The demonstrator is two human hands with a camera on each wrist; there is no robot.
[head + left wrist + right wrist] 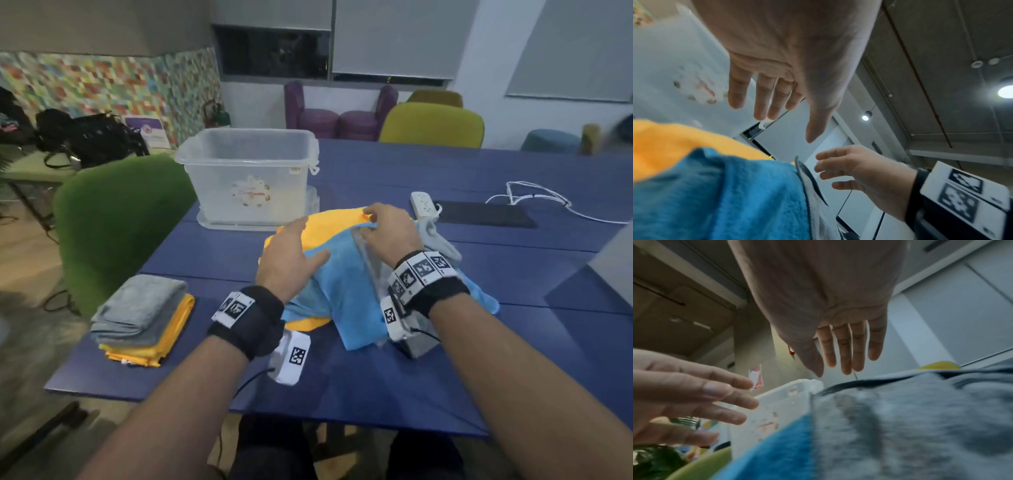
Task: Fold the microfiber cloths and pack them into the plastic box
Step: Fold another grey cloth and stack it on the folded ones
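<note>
A loose pile of microfiber cloths lies mid-table: an orange cloth [332, 224] at the bottom, a blue cloth [346, 287] over it and a grey cloth [438, 240] on the right. My left hand [301, 246] is spread over the blue cloth's left side, fingers straight. My right hand [376, 226] hovers over the pile's far edge; the right wrist view shows its fingers [844, 350] straight and holding nothing. A clear plastic box [250, 171] stands open just behind the pile. A folded stack [144, 315], grey on yellow, sits at the near left.
A white power strip [424, 205], a black mat [483, 214] and a white cable [534, 198] lie right of the box. A green chair [116, 219] stands at the table's left edge. A grey flat object [609, 260] reaches in from the right.
</note>
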